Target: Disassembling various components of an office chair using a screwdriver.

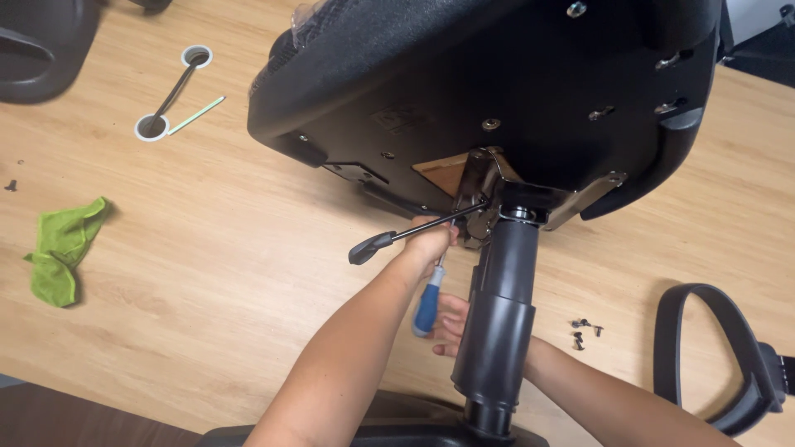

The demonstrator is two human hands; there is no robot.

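Screwdriver [429, 300] | left hand [431, 242] curled near shaft; right hand [450, 324] cups handle, grip unclear

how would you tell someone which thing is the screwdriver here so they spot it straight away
Start at the big black upturned chair seat on the wooden table and follow its thick black column down toward the camera. Just left of that column, between the left hand and right hand, is the screwdriver. Its blue and white handle sets it apart from the all-black lever above it.
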